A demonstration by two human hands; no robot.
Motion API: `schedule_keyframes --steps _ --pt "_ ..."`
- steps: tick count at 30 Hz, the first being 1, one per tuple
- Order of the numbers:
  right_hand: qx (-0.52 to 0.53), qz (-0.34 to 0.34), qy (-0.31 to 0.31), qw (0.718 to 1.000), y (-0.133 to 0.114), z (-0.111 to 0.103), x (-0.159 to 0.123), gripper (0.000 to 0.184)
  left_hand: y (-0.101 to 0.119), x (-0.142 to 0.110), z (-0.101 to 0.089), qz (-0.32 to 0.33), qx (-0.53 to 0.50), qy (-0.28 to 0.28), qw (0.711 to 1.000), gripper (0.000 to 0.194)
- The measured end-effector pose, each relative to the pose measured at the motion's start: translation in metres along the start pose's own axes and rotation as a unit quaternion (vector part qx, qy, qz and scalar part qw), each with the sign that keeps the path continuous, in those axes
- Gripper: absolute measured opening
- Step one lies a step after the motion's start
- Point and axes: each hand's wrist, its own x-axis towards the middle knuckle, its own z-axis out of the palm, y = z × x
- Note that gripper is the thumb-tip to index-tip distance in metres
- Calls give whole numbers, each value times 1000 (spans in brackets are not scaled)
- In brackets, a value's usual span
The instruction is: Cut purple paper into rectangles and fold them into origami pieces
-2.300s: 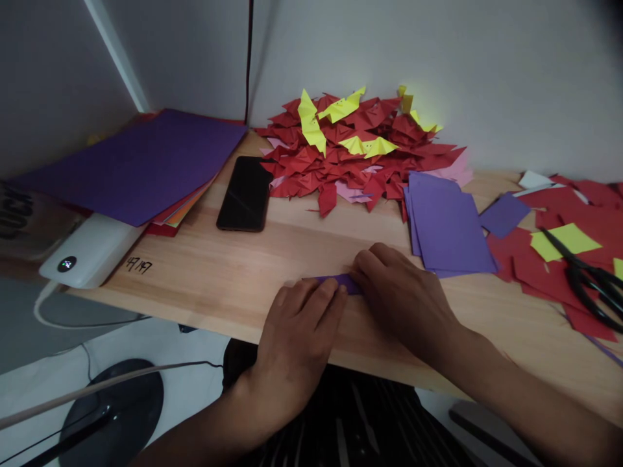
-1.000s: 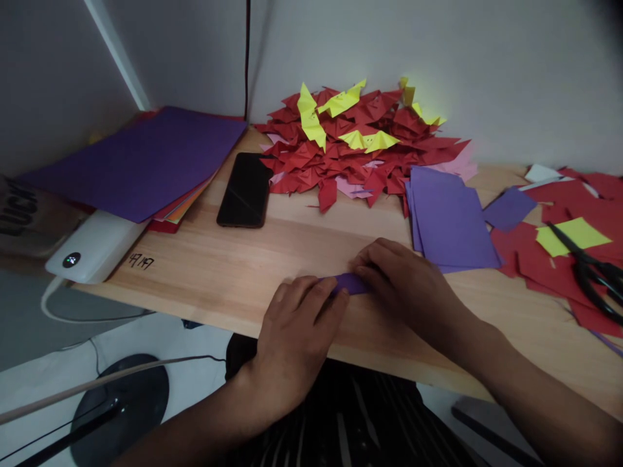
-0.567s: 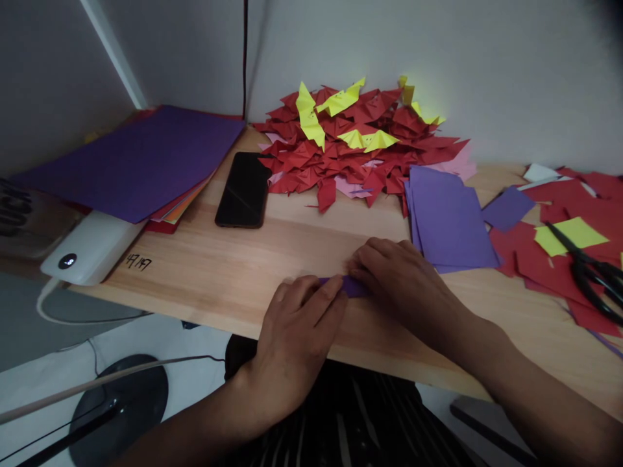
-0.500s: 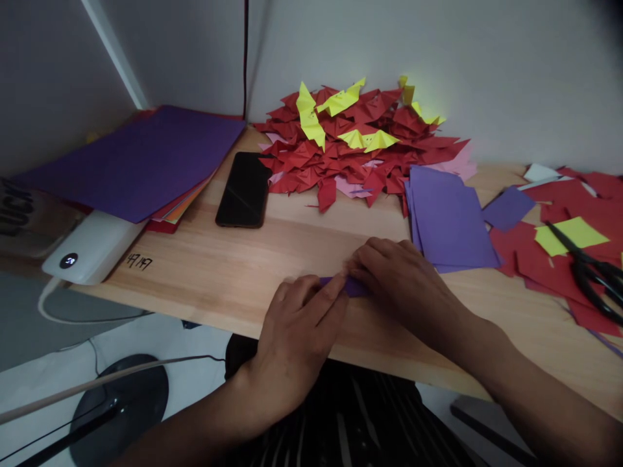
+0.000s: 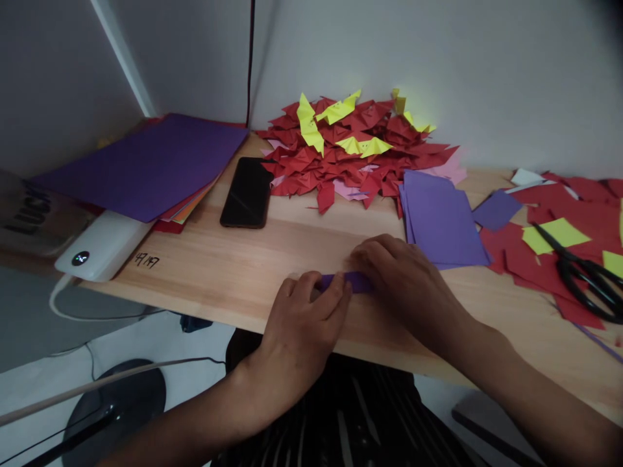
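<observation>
A small folded piece of purple paper (image 5: 359, 282) lies on the wooden table near its front edge, between my hands. With fingers bent, my left hand (image 5: 304, 321) grips its left part and presses the index finger on top. My right hand (image 5: 402, 275) is curled over the right end, its fingertips partly hidden behind the knuckles. Just beyond my right hand sits a stack of purple paper sheets (image 5: 440, 217).
At the back lies a heap of folded red paper shapes (image 5: 311, 172) with several yellow ones. A phone (image 5: 247, 193), large purple sheets (image 5: 150, 165) and a white power bank (image 5: 104, 246) are on the left. Black scissors (image 5: 579, 266) rest on red scraps (image 5: 559, 207) at right.
My right hand's fingertips have shifted slightly away from my left fingers, showing more of the purple paper. The whole view has turned slightly.
</observation>
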Motion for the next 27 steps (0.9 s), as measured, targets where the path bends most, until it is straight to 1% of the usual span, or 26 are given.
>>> schedule_keyframes --steps 2,5,7,9,12,19,22,24,27 --pt "8 -20 28 999 -9 -3 -11 28 0 1 0 -8 -8 -3 1000 35" --pt "17 -61 -6 998 -28 1 -32 52 1 3 -3 -8 -16 -15 1000 25" --pt "8 -58 -14 998 -39 10 -44 63 2 4 -5 -1 -12 -19 1000 24" --pt "-11 -41 -3 999 -46 19 -51 68 2 5 -8 5 -2 -19 1000 26" --pt "-33 -15 10 999 -50 28 -55 70 2 3 -10 9 8 -23 1000 29" --pt "-63 22 22 998 -59 30 -59 62 2 0 -14 17 21 -47 999 37" --pt "-77 40 29 996 -58 31 -65 62 3 0 -15 18 33 -51 998 40" --pt "-85 48 31 995 -54 30 -71 62 3 -1 -15 24 45 -49 998 39" --pt "-97 55 32 993 -49 29 -78 63 3 -2 -15 21 59 -61 996 38"
